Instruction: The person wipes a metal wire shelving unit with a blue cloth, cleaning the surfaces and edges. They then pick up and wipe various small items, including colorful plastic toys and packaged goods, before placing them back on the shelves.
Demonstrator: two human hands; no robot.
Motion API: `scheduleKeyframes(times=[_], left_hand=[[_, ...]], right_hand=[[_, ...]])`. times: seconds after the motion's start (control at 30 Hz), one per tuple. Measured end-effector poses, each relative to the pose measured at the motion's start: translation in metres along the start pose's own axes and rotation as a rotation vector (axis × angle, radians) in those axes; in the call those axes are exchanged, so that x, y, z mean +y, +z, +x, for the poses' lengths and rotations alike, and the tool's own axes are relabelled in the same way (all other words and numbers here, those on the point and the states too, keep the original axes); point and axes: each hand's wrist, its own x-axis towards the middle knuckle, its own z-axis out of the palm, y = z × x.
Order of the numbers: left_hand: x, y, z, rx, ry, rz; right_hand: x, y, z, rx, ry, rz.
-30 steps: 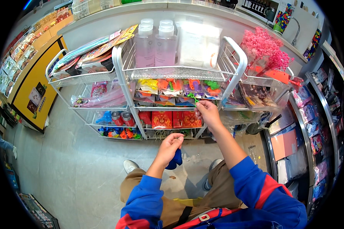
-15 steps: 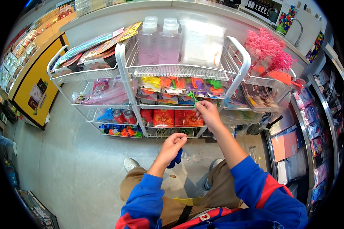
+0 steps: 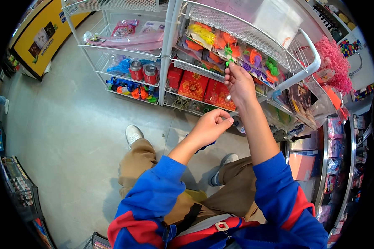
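Just above our right hand (image 3: 239, 85), its fingertips pinch a small green toy (image 3: 228, 53) at the wire shelf (image 3: 237, 29); we judge it light, rigid, best gripped sideways. Our left hand (image 3: 210, 126) is clenched below.

Two hands are in view: the left hand (image 3: 210, 126) and the right hand (image 3: 239, 83). Two red cans (image 3: 143, 71) stand on a rack shelf. Two red packets (image 3: 203, 88) lie side by side. Two shoes (image 3: 134, 133) show on the floor.
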Motion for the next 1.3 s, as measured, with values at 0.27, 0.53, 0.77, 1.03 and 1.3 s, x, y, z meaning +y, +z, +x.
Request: scheduleKeyframes(times=[0.27, 0.53, 0.77, 1.03, 1.3], left_hand=[[0.009, -0.001, -0.007, 0.001, -0.054, 0.014], [0.012, -0.004, -0.012, -0.019, -0.072, 0.014], [0.006, -0.003, -0.011, -0.018, -0.059, 0.021], [0.001, -0.002, -0.008, -0.032, -0.047, 0.008], [0.007, -0.003, -0.011, -0.033, -0.078, 0.021]], right_hand=[[-0.002, 0.011, 0.021, 0.055, 0.011, 0.238], [-0.004, 0.01, 0.022, 0.058, 0.055, 0.165], [-0.009, 0.01, 0.017, 0.026, 0.071, 0.117], [-0.009, 0.002, 0.015, -0.058, 0.061, 0.127], [-0.009, 0.005, 0.01, -0.227, 0.032, -0.007]])
